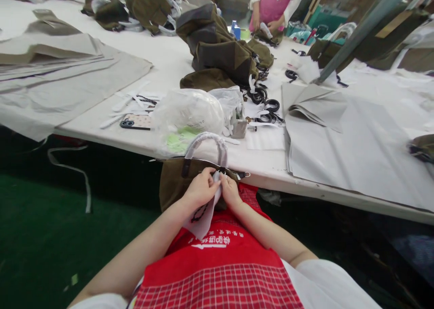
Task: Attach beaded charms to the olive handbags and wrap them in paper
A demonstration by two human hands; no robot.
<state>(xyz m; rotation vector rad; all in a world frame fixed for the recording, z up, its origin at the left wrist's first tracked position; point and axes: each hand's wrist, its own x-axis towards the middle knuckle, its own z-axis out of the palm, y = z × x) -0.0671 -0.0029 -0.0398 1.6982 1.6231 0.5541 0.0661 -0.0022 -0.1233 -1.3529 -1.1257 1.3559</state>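
An olive-brown handbag [174,182] rests on my lap against the table edge. Its arched handle [203,139] is covered in white wrapping, and a zipper runs along its top. At the foot of the handle, my left hand [203,187] and my right hand [229,189] meet with fingers pinched together. Between them is a white sheet of wrapping [203,230] that hangs down over my apron, with a dark chain-like piece [199,213] on it. The fingertips cover the exact spot where the sheet meets the handle.
Right ahead on the table lie a clear plastic bag [190,107], a small box [239,123] and a phone [135,121]. Black rolled straps [259,95] sit beyond. Olive bags [224,51] are piled behind. Paper stacks lie left [111,73] and right [356,141]. Another person [274,6] works across the table.
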